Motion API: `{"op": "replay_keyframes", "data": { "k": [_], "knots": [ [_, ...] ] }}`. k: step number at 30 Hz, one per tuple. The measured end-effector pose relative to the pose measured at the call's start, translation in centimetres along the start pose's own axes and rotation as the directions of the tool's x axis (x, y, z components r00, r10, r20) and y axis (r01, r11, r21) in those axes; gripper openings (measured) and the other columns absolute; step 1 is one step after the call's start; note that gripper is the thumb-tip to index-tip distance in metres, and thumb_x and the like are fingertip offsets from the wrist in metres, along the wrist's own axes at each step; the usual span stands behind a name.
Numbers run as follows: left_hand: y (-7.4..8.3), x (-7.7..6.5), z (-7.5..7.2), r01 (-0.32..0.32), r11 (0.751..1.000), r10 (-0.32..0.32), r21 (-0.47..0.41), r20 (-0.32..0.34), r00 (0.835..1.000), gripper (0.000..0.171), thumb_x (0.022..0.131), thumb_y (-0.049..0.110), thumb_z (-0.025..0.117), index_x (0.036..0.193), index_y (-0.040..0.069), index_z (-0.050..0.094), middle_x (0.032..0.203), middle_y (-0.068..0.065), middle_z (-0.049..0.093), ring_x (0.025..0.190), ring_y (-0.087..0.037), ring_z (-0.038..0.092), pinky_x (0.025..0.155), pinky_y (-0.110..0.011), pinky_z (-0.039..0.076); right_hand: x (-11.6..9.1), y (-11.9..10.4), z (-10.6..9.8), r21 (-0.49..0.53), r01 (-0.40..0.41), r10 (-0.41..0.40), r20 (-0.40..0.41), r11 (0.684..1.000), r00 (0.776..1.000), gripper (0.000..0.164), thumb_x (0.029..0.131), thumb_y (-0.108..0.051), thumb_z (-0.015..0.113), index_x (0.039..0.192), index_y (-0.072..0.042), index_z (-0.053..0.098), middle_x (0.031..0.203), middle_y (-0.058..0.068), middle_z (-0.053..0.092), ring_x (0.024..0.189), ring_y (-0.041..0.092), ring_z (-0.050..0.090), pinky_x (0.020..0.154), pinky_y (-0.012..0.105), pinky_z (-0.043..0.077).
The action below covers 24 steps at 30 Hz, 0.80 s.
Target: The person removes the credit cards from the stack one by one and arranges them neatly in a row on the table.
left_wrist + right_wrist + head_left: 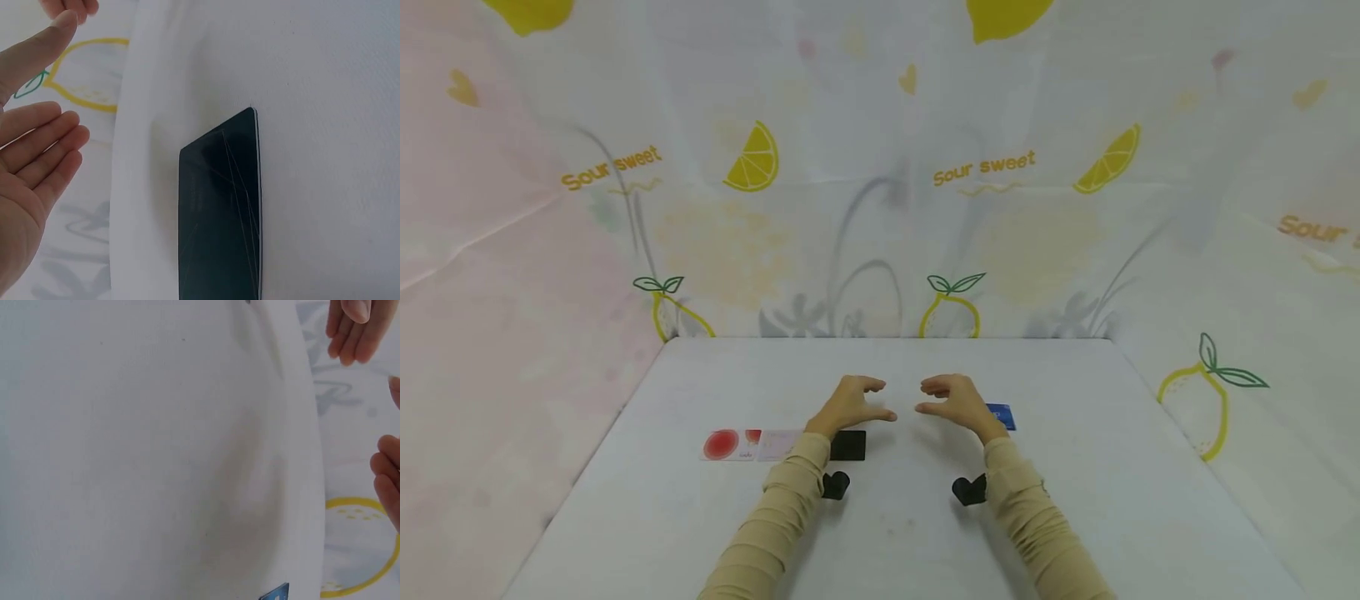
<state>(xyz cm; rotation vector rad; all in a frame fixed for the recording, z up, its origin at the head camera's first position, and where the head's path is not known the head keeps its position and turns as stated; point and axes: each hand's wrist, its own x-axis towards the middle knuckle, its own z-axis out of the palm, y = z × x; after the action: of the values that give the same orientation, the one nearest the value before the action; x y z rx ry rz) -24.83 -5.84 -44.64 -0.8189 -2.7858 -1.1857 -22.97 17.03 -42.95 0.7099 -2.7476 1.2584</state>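
Observation:
Both hands hover over the white table, facing each other with a gap between their fingertips. My left hand (852, 403) has its thumb apart from its fingers and holds nothing. Across from it, my right hand (957, 403) is posed the same way, also without anything in it. Beneath the left wrist lies a flat black card-like rectangle (848, 446), seen larger in the left wrist view as a dark glossy slab (219, 212). A blue card (1002, 416) lies just beyond the right wrist, partly hidden by it; its corner (275, 592) shows in the right wrist view.
Left of the black rectangle, a card with red circles (730, 445) and a pale pink card (777, 445) lie in a row. The white table (895, 533) meets a lemon-printed cloth (880, 242) at its back and sides. Black wrist-camera mounts (836, 485) stick out from the sleeves.

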Motion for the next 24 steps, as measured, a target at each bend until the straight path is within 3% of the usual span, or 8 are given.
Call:
{"op": "replay_keyframes", "data": {
  "k": [4, 11, 14, 15, 24],
  "knots": [
    [0.2, 0.7, 0.5, 0.011, 1.0, -0.01, -0.014, 0.032, 0.999, 0.065, 0.07, 0.029, 0.083, 0.117, -0.01, 0.061, 0.114, -0.023, 0.063, 0.107, -0.037, 0.059, 0.091, -0.046, 0.048, 0.2, 0.7, -0.5, -0.032, 0.011, -0.011, 0.002, 0.999, 1.0, 0.043, 0.078, -0.016, 0.077, 0.11, 0.011, 0.064, 0.106, 0.021, 0.067, 0.099, 0.034, 0.064, 0.085, 0.04, 0.052],
    [-0.1, 2.4, 1.6, -0.061, 0.998, 0.062, -0.023, 0.05, 0.997, 0.074, 0.07, 0.047, 0.079, 0.117, -0.008, 0.061, 0.113, -0.02, 0.065, 0.105, -0.035, 0.06, 0.088, -0.042, 0.05, -0.1, 1.5, -1.7, -0.047, -0.006, 0.005, -0.015, 0.999, 1.0, 0.042, 0.077, -0.013, 0.077, 0.109, 0.01, 0.064, 0.105, 0.022, 0.067, 0.098, 0.035, 0.064, 0.085, 0.041, 0.052],
    [0.3, 3.0, 2.0, -0.046, 0.999, 0.047, -0.011, 0.066, 0.997, 0.072, 0.07, 0.042, 0.081, 0.118, -0.008, 0.061, 0.113, -0.02, 0.065, 0.106, -0.034, 0.06, 0.089, -0.042, 0.05, -0.2, 2.0, -2.2, -0.054, -0.012, 0.011, -0.01, 0.998, 1.0, 0.043, 0.076, -0.012, 0.078, 0.109, 0.012, 0.064, 0.105, 0.023, 0.067, 0.097, 0.036, 0.064, 0.085, 0.041, 0.052],
    [1.2, 3.0, 1.9, -0.013, 1.0, 0.014, -0.006, 0.076, 0.997, 0.069, 0.07, 0.037, 0.082, 0.117, -0.01, 0.061, 0.114, -0.021, 0.064, 0.107, -0.035, 0.059, 0.09, -0.043, 0.049, -0.2, 2.2, -2.3, -0.06, -0.012, 0.011, -0.009, 0.998, 1.0, 0.043, 0.076, -0.012, 0.078, 0.109, 0.012, 0.063, 0.104, 0.023, 0.067, 0.097, 0.035, 0.064, 0.084, 0.041, 0.052],
    [1.7, 4.3, 3.7, -0.001, 1.0, 0.0, 0.005, 0.097, 0.995, 0.062, 0.071, 0.029, 0.083, 0.116, -0.009, 0.062, 0.112, -0.02, 0.065, 0.105, -0.033, 0.06, 0.089, -0.042, 0.049, -0.6, 3.8, -3.8, -0.069, -0.047, 0.046, -0.017, 0.996, 0.999, 0.041, 0.076, -0.008, 0.077, 0.109, 0.012, 0.063, 0.104, 0.023, 0.067, 0.097, 0.036, 0.064, 0.085, 0.042, 0.052]
  ]
}}
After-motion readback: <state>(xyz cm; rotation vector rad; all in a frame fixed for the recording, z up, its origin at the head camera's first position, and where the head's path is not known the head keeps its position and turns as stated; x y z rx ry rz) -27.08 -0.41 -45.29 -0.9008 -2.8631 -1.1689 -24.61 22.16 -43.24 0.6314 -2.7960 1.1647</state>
